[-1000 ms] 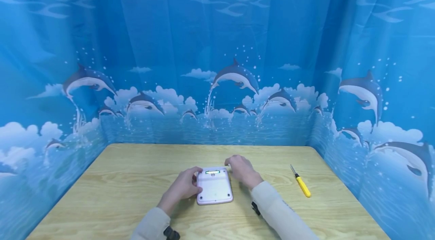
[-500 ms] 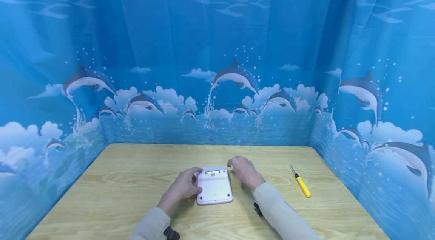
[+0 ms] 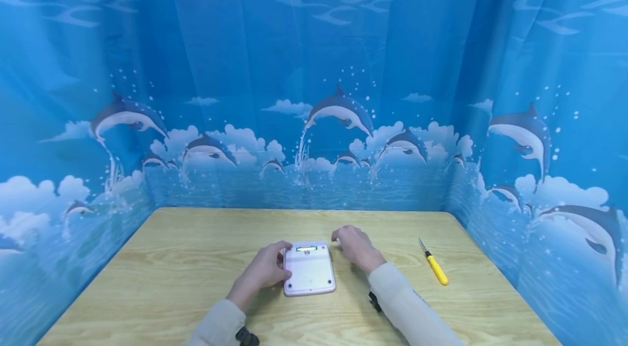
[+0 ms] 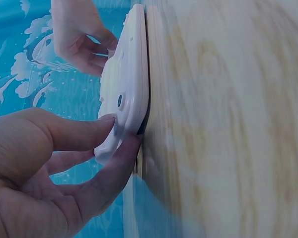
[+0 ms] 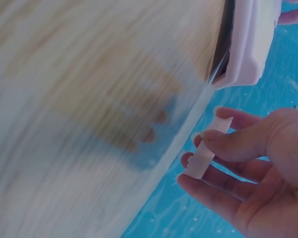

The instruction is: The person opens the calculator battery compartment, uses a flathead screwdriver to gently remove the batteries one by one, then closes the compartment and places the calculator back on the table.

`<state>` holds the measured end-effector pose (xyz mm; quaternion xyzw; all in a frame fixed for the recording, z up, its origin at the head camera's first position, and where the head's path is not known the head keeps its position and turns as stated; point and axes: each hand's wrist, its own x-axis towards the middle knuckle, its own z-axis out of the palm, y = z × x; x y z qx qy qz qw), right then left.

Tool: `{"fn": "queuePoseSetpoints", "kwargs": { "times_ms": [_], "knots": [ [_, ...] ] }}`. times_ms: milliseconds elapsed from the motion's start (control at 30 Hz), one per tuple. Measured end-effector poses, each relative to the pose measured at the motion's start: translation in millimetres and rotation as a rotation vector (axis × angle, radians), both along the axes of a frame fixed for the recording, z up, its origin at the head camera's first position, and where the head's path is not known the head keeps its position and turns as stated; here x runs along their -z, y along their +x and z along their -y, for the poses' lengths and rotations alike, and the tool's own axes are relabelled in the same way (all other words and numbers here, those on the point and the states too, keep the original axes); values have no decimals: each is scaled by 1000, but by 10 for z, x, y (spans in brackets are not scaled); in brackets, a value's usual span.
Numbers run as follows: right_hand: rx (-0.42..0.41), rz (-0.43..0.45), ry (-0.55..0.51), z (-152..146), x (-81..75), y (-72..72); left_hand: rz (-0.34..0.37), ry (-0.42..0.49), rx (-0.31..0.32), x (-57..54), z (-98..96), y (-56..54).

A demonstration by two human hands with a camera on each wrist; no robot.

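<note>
A pale pink and white calculator (image 3: 310,274) lies face down at mid-table, its keys hidden. Several dark round feet dot its back, and an uncovered battery compartment (image 3: 306,249) with something green inside sits near the far edge. My left hand (image 3: 266,267) pinches the calculator's left edge; in the left wrist view the thumb lies on its back and a finger sits at the lower rim. Just beyond its right far corner, above the table, my right hand (image 3: 354,243) holds a small white battery cover (image 5: 203,158) between thumb and fingers, as the right wrist view shows.
A screwdriver (image 3: 437,269) with a yellow handle lies to the right on the wood-grain table (image 3: 196,259), its shaft pointing away. A blue dolphin-print curtain (image 3: 314,62) surrounds the table's back and sides.
My right hand has drifted slightly to the right, away from the calculator. The left hand and the calculator stay practically where they were.
</note>
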<state>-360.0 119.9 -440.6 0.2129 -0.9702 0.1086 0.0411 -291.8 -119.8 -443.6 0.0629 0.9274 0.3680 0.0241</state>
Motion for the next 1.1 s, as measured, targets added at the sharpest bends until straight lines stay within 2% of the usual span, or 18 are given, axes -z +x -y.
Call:
{"fn": "queuePoseSetpoints", "kwargs": {
  "times_ms": [900,1100],
  "knots": [
    [10,17,-20,-137,24,-98,26,7,-16,4,-6,-2],
    [33,17,-10,-149,13,-97,25,7,-23,0,-12,-3]
  ]
}}
